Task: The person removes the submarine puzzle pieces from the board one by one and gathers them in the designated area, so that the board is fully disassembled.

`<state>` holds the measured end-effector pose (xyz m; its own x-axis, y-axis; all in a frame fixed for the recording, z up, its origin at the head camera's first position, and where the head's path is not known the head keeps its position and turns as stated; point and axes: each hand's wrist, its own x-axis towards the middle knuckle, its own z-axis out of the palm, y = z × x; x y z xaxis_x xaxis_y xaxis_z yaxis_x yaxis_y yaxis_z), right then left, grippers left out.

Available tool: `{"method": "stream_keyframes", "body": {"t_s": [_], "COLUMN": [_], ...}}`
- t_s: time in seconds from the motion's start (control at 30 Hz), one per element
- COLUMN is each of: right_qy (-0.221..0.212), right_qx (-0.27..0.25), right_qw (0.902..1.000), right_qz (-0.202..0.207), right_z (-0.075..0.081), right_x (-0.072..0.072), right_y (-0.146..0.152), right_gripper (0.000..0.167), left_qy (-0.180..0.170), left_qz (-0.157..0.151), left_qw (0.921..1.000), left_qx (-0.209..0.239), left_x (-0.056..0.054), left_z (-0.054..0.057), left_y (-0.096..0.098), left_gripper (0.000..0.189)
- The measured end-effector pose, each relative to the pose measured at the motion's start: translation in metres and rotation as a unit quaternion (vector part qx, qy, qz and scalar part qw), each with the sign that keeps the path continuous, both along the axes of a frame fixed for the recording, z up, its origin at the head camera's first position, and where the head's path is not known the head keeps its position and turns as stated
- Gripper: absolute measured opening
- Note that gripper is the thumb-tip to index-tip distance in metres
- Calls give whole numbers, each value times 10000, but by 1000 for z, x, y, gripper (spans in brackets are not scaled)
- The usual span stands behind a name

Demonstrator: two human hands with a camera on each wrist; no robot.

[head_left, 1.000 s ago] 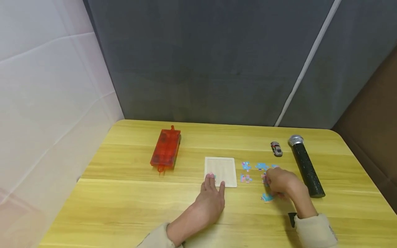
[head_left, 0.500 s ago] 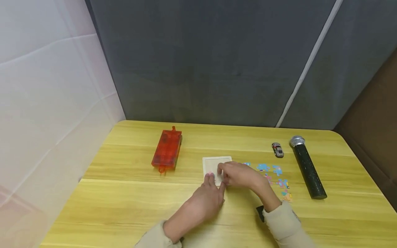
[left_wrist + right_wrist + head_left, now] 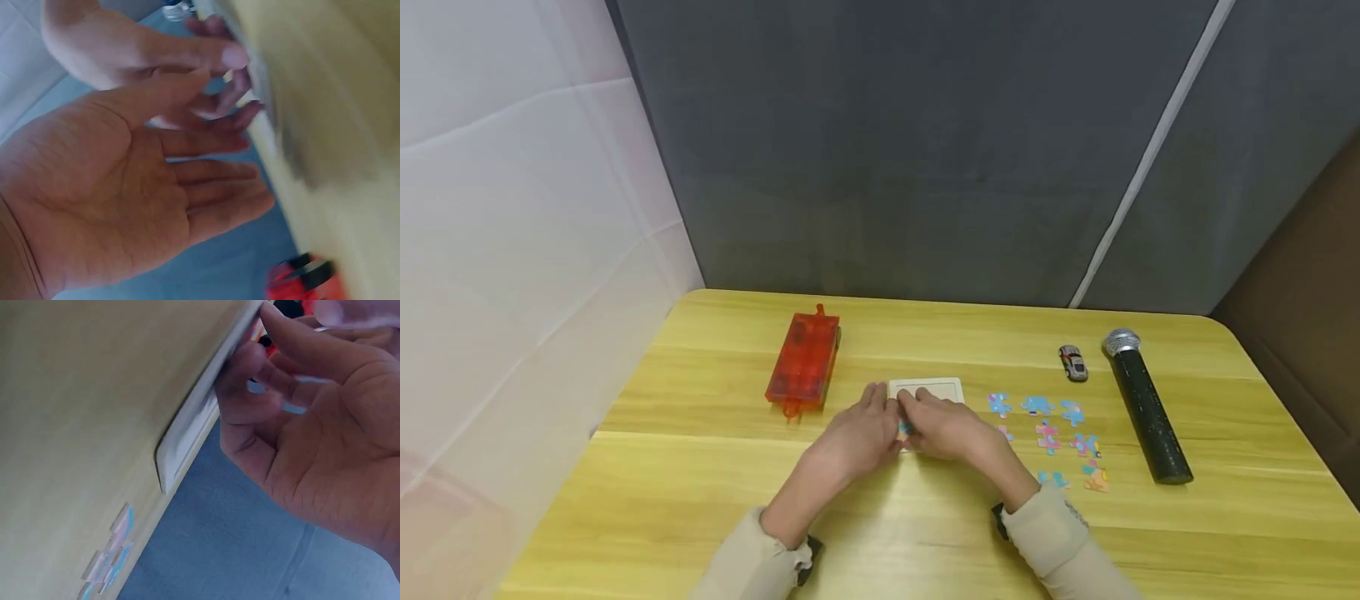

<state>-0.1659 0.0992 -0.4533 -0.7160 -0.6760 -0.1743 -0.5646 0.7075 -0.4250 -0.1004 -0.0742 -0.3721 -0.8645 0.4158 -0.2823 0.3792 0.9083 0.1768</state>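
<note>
A small pale tray (image 3: 953,386) with a raised rim lies mid-table, its lower left part hidden by both hands. In its lower left, a bit of a blue and orange jigsaw puzzle piece (image 3: 905,429) shows between the hands. My right hand (image 3: 943,427) has curled fingers and thumb at this piece; the right wrist view shows them close over the tray rim (image 3: 181,434). My left hand (image 3: 859,433) lies beside the tray's left edge, fingers straight and palm visible in the left wrist view. Several loose puzzle pieces (image 3: 1047,436) lie to the right.
A translucent red box (image 3: 805,358) with loops at both ends lies left of the tray. A toy car (image 3: 1073,363) and a black microphone (image 3: 1150,417) with a silver head lie at the right. A grey cloth wall (image 3: 880,167) stands behind the table.
My right hand has moved left from the loose pieces to the tray. My left hand has shifted left and up, from the tray's front to its left edge.
</note>
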Motion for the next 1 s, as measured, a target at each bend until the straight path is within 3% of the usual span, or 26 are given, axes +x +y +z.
{"method": "stream_keyframes", "body": {"t_s": [0.07,0.2,0.4,0.53,0.57,0.63,0.77,1.0], "right_qy": [11,125,149,82,28,-214,-931,-1791], "right_qx": [51,-91,-856,-1012,-1052,-1140,-1380,-1187], "right_qw": [9999,9997,9956,9946,9943,9931,9859,9763], "right_qz": [-93,-202,-339,-229,-194,-184,-164,-259], "right_z": [-11,-10,33,48,49,52,63,66], "right_x": [-4,-3,15,21,21,21,18,24], "right_y": [1,2,-1,-3,-3,0,23,80], "right_gripper": [40,40,25,24,25,23,18,17], "left_qy": [-135,-248,-175,-269,-287,-281,-137,-160], "left_qz": [24,18,40,60,59,60,69,30], "left_qw": [9999,9997,9996,9994,9994,9994,9997,9995], "left_qx": [43,-37,-196,-185,-185,-188,-196,-270], "left_x": [-4,-9,-13,-14,-13,-14,-12,-12], "left_z": [-8,-19,-23,-21,-21,-21,-23,-26], "left_y": [-1,-1,-1,-1,-1,-2,-1,1], "left_gripper": [69,77,74,43,43,45,76,74]}}
